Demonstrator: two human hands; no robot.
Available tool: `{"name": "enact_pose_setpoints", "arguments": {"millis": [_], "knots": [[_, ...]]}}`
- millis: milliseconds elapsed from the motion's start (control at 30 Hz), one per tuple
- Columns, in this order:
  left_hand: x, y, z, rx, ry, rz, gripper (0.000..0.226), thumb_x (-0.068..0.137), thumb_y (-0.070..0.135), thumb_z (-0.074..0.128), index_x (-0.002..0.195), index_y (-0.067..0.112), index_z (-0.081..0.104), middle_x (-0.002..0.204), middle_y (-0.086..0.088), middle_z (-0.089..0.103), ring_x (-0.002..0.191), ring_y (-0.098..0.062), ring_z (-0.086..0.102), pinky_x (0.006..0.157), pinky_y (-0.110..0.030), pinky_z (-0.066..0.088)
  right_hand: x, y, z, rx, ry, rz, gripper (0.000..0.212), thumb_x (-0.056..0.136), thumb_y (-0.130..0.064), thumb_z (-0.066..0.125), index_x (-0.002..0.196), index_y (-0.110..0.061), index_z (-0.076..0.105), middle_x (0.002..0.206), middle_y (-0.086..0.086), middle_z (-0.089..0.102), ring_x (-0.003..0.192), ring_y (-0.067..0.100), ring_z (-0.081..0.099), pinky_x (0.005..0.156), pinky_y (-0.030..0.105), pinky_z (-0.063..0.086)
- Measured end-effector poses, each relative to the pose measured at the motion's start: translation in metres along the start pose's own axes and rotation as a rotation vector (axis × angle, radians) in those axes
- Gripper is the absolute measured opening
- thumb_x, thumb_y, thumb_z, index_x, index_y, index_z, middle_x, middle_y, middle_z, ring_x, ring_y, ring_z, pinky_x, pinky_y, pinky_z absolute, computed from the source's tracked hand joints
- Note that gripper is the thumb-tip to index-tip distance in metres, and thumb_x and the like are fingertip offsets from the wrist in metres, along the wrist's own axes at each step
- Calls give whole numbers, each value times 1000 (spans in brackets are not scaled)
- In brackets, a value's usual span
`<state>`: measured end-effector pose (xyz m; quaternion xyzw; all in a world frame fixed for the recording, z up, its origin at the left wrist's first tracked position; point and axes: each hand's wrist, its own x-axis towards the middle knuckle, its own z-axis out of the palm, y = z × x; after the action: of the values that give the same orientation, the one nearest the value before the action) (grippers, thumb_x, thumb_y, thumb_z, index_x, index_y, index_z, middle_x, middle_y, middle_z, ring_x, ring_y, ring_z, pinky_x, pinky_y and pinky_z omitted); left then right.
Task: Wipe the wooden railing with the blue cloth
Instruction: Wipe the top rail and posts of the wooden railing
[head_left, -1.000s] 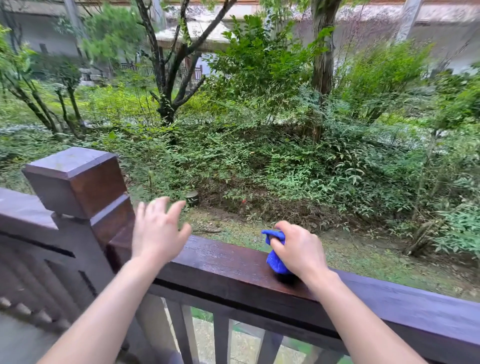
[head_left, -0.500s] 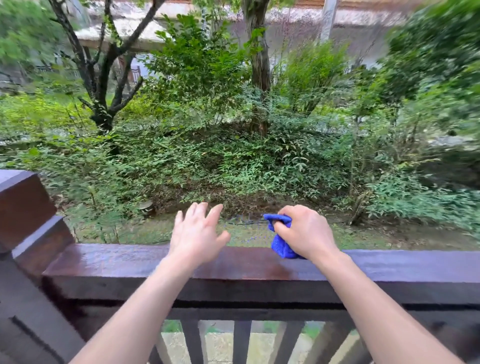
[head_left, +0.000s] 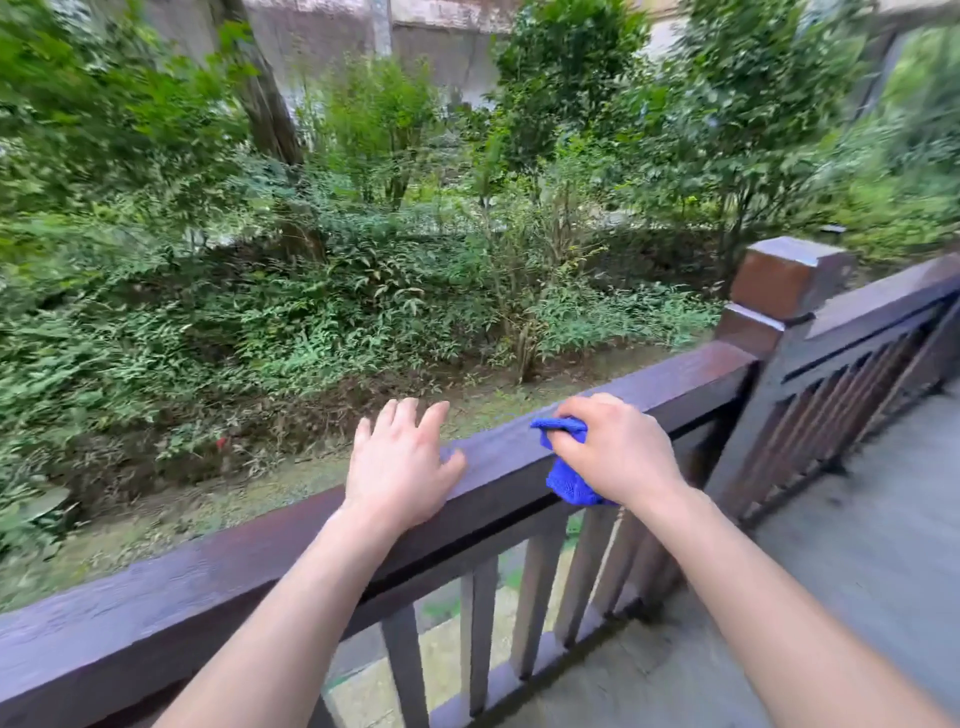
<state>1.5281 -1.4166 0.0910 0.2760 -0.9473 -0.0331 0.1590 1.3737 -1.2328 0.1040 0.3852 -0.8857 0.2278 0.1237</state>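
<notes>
A dark brown wooden railing (head_left: 218, 566) runs from the lower left up to a square post on the right. My right hand (head_left: 618, 449) is closed around a bunched blue cloth (head_left: 563, 480) and presses it on the top and near face of the rail. My left hand (head_left: 400, 462) rests just left of it over the rail, fingers spread, holding nothing. Most of the cloth is hidden under my right hand.
A capped wooden post (head_left: 779, 291) stands at the right end of this rail, with another railing section (head_left: 878, 332) beyond it. Balusters (head_left: 535, 608) hang below. A grey floor (head_left: 857, 561) lies at the right. Bushes and trees fill the ground behind.
The view has swung to the right, so the left post is gone and a right post appears. My right hand and the cloth have slid rightward along the rail; my left hand followed.
</notes>
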Motion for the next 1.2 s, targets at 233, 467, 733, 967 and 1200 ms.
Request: {"name": "enact_pose_setpoints", "arguments": {"millis": [233, 467, 733, 967, 1200], "knots": [[22, 103, 15, -70, -28, 213, 60, 90, 50, 47, 144, 25, 41, 136, -6, 50, 131, -28, 44, 109, -46, 38, -33, 88, -43, -72, 59, 199, 26, 73, -53, 46, 88, -37, 60, 82, -8, 55, 79, 24, 61, 65, 33, 47], [47, 237, 49, -162, -124, 359, 55, 93, 47, 48, 142, 23, 41, 136, -7, 50, 128, -31, 46, 102, -45, 45, -55, 202, -81, -102, 101, 355, 26, 73, -53, 47, 91, -38, 60, 83, -9, 56, 78, 24, 61, 65, 33, 49], [72, 397, 93, -217, -183, 472, 58, 93, 47, 49, 145, 27, 38, 136, -6, 48, 124, -32, 50, 99, -46, 48, -79, 340, -129, -151, 90, 446, 23, 78, -47, 55, 93, -32, 64, 90, -4, 61, 87, 29, 63, 70, 36, 50], [90, 507, 130, -239, -263, 575, 53, 92, 44, 47, 142, 26, 39, 132, -7, 50, 120, -32, 52, 92, -43, 49, -102, 444, -163, -146, 137, 589, 34, 69, -56, 43, 93, -38, 59, 88, -10, 57, 82, 24, 60, 62, 31, 40], [135, 595, 180, -265, -329, 678, 53, 91, 45, 45, 141, 28, 40, 131, -5, 50, 121, -30, 52, 93, -43, 48, -98, 535, -167, -198, 129, 709, 32, 72, -54, 48, 95, -36, 61, 91, -8, 60, 86, 24, 63, 64, 31, 41]]}}
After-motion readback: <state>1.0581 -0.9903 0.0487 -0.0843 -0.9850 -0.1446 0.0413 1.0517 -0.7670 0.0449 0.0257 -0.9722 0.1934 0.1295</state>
